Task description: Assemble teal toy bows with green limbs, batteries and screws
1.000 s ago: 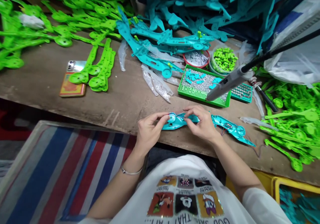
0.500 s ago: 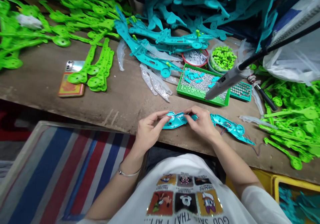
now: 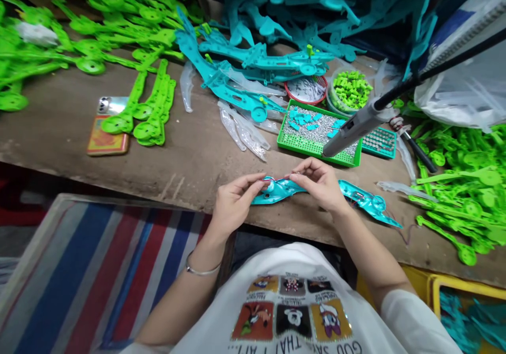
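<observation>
A turquoise plastic shell half (image 3: 276, 191) lies open side up at the table's front edge, its middle hidden behind my right hand. Thin reddish wire (image 3: 280, 178) runs across its left end. Thumb and fingers of my left hand (image 3: 234, 202) pinch the wire at the shell's left end. My right hand (image 3: 319, 186) pinches the same wire over the shell, thumb against fingertips. To the right, another turquoise stretch of shell (image 3: 366, 203) shows with wires inside and loose wire trailing off its tip. Whether the two stretches are one piece, I cannot tell.
Ahead stands a green tray (image 3: 320, 156) of small metal parts and turquoise pieces, under a grey screwdriver-like tool (image 3: 350, 130). Green parts (image 3: 474, 185) pile up on the right. A phone (image 3: 107, 135) and turquoise shells (image 3: 237, 93) lie left and ahead.
My right hand has lifted slightly off the shell, its fingers now higher. The wire between my hands shows more clearly, stretched above the shell. The whole view has shifted slightly.
</observation>
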A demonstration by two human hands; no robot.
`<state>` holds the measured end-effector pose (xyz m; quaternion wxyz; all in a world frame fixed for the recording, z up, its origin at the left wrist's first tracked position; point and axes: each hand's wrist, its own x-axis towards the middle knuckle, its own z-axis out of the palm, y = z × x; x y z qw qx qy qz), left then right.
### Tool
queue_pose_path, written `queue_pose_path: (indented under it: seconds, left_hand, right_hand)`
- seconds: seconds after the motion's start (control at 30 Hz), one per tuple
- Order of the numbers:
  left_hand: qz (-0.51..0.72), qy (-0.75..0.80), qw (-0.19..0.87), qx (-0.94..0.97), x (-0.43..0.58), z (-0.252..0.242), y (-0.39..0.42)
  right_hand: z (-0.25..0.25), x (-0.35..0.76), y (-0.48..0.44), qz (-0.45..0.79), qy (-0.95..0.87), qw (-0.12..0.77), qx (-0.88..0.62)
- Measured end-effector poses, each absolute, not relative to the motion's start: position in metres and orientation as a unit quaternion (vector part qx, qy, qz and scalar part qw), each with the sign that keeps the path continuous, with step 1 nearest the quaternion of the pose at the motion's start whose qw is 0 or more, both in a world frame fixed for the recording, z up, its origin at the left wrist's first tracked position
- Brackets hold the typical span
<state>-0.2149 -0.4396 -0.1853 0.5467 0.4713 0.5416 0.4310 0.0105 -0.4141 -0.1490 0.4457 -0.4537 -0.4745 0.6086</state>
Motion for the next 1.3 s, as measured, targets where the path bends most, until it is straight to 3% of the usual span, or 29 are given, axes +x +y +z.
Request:
queue_pose_path:
  seconds: [0.33,0.63,0.9,1.03,1.17,1.3]
  left_hand:
    - [0.402,0.578,0.456,0.544,-0.221,-0.189,-0.438]
    - [0.421,0.566,0.473,0.528,-0.223,-0.189,-0.439]
    - [0.398,0.59,0.391,0.584,-0.222,-0.191,-0.438]
    - [0.419,0.593,0.414,0.549,-0.223,-0.19,-0.439]
    - [0.435,0.585,0.444,0.521,-0.223,-0.188,-0.44]
    - [0.438,0.579,0.448,0.522,-0.222,-0.188,-0.44]
  right_hand:
    - [-0.153,-0.014,-0.388,0.632,-0.373,0.462,-0.498]
    - [-0.16,-0.016,-0.387,0.613,-0.369,0.459,-0.527]
    - [-0.155,-0.015,-0.392,0.601,-0.413,0.456,-0.511]
    - [-0.156,-0.009,-0.398,0.477,-0.56,0.419,-0.533]
    - [-0.162,0.0,-0.407,0.3,-0.727,0.328,-0.522]
    - [-0.168,0.004,-0.411,0.25,-0.792,0.255,-0.496]
